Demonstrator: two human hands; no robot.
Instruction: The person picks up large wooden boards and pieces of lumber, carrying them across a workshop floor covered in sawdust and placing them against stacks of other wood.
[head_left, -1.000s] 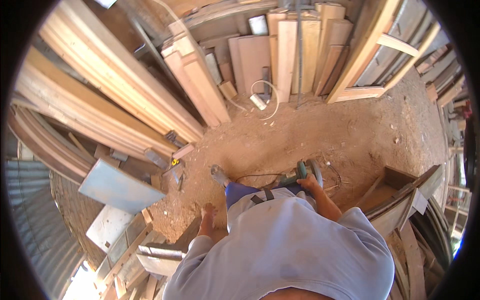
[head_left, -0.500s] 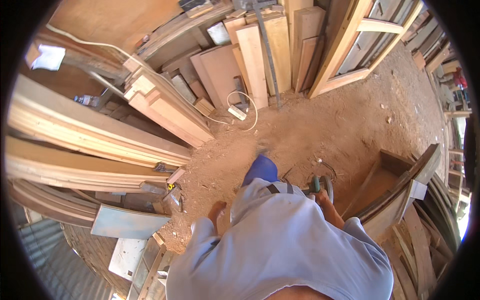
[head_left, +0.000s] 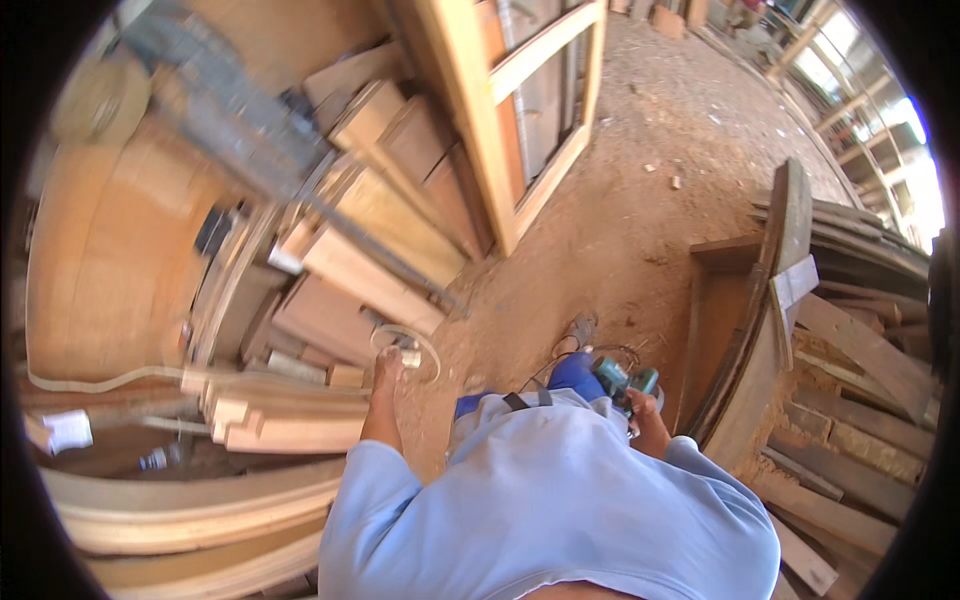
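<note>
In my right hand (head_left: 645, 405) is a green power tool (head_left: 612, 376), held low beside my right leg; my fingers are wrapped round its grip. My shirt and the angle hide part of the tool, so its exact kind is unclear. My left arm stretches forward and left, away from my body. My left hand (head_left: 388, 365) is at the white socket strip (head_left: 409, 355), which lies beside a loop of pale cable (head_left: 435, 362) on the ground. The fingers of that hand are small and blurred, and whether they grip the strip does not show.
Leaning boards (head_left: 395, 225) line the left side, along with stacked planks (head_left: 290, 425). A wooden frame (head_left: 550, 50) stands ahead. To my right lie an open wooden box (head_left: 720, 300) and a heap of planks (head_left: 850, 440). Sawdust covers the dirt floor (head_left: 640, 210).
My view has turned right and I have stepped forward. My left hand has gone from beside my body out to the socket strip. The green power tool stays in my right hand.
</note>
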